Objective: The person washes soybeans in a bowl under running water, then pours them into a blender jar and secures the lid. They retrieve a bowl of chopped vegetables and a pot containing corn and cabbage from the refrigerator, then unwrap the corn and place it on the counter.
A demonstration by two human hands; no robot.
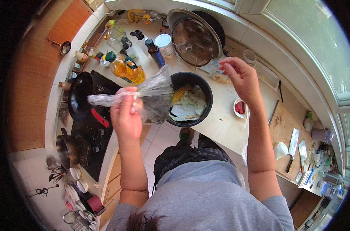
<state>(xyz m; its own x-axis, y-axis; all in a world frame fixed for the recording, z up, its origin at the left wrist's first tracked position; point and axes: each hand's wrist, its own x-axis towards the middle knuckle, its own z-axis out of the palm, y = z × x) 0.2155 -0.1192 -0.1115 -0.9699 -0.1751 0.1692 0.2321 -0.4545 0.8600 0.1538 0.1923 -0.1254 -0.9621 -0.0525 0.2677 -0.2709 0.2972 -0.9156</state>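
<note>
My left hand (pixel 127 111) grips the gathered neck of a clear plastic bag (pixel 157 98), which spreads out to the right, partly over a dark round pot (pixel 210 105). Pale leafy pieces (pixel 189 106) and a piece of corn cob (pixel 179 94) lie in the pot. Raised right of the pot, my right hand (pixel 240 76) has its fingers curled, thumb near the forefinger; whether anything thin is between them cannot be told. Behind its fingertips, a printed plastic bag (pixel 217 72) rests on the counter. A small white bowl of red food (pixel 239 108) sits below this hand.
An oil bottle (pixel 127 69) and a dark-capped bottle (pixel 155 53) stand beyond my left hand. At left, a black wok (pixel 80 95) rests on the cooktop (pixel 88 138). A cleaver (pixel 294 141) lies on the cutting board (pixel 281 124) at right; large lids (pixel 192 43) lean behind.
</note>
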